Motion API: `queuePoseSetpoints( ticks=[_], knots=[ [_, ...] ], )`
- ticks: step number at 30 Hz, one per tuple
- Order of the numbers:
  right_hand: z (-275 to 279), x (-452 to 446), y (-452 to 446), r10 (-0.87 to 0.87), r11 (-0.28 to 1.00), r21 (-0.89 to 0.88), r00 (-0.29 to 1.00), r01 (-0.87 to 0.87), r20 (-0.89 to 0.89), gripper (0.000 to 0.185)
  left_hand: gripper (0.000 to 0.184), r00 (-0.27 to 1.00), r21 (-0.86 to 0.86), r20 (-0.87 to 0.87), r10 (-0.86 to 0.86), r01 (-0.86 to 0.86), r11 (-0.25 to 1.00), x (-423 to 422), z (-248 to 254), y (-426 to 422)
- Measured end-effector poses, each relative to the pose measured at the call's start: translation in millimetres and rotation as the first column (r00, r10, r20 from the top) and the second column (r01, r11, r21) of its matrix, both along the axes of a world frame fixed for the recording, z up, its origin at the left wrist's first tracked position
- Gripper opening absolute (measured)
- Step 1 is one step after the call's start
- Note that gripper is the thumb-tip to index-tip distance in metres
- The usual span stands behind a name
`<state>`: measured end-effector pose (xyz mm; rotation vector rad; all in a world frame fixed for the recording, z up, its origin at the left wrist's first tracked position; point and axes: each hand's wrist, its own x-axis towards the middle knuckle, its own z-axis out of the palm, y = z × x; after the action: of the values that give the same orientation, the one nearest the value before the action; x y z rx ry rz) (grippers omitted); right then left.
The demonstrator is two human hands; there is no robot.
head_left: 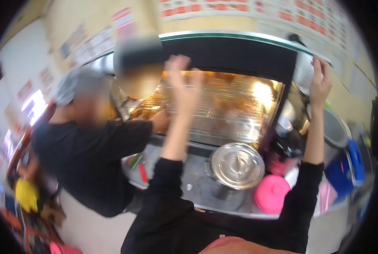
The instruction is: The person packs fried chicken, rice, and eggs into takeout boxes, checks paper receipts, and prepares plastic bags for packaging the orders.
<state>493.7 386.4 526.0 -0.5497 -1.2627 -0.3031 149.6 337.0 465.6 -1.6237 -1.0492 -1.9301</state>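
My left hand is raised in front of a lit glass food display case. It is smeared by motion, but its fingers look apart and nothing shows in them. My right hand is up at the right end of the case's top edge, fingers pointing upward and slightly apart. Whether its fingertips press on the edge I cannot tell. Below the case stands a steel pot with a shiny lid, and to its right a pink round lid or tub.
A co-worker in a grey cap and black shirt stands close on the left, one arm reaching toward the case. A red-handled item lies on the metal counter. Right of the case are a grey bin and a blue container.
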Motion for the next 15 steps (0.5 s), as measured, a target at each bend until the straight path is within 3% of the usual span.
queuePoseSetpoints(
  ticks=[1,3,4,5,7,9,11,13,15],
  knots=[
    [5.0,-25.7,-0.2,0.022,0.999,0.032,0.997,-0.024,0.077,0.019,0.04,0.991,-0.04,0.078,-0.113,0.116,0.992,20.1,-16.4,-26.4],
    [18.7,-86.5,0.6,0.06,0.997,0.038,0.961,-0.073,0.269,0.016,0.036,0.98,0.017,-0.085,-0.179,0.181,0.983,33.6,-53.1,-67.3],
    [25.3,-115.9,-3.9,0.059,0.996,0.044,0.932,-0.08,0.357,0.014,0.035,0.949,-0.027,-0.055,-0.311,0.31,0.95,37.3,-79.7,-84.6],
    [31.6,-149.3,-5.5,0.067,0.993,0.06,0.904,-0.102,0.422,0.012,0.032,0.94,-0.043,-0.068,-0.334,0.332,0.942,40.7,-111.2,-97.1],
    [36.3,-208.5,12.2,0.095,0.982,0.076,0.807,-0.17,0.583,0.016,0.03,0.88,-0.23,-0.052,-0.471,0.449,0.864,41.0,-179.1,-118.3],
    [41.7,-270.5,29.6,-0.02,0.973,0.176,0.71,-0.146,0.704,0.024,0.025,0.784,-0.468,0.169,-0.598,0.597,0.651,25.7,-231.0,-147.1],
    [45.8,-336.1,45.9,-0.081,0.959,0.237,0.651,-0.156,0.755,0.031,0.021,0.676,-0.561,0.561,-0.477,0.735,0.382,7.1,-294.4,-186.9],
    [50.8,-396.8,58.3,-0.168,0.952,0.278,0.546,-0.124,0.82,0.038,0.025,0.707,-0.68,0.667,-0.235,0.706,0.198,-16.8,-356.8,-234.5],
    [52.5,-451.1,60.8,-0.182,0.949,0.282,0.485,-0.141,0.855,0.041,0.028,0.65,-0.648,0.759,0.025,0.753,0.114,-39.7,-424.1,-289.1]
  ],
)
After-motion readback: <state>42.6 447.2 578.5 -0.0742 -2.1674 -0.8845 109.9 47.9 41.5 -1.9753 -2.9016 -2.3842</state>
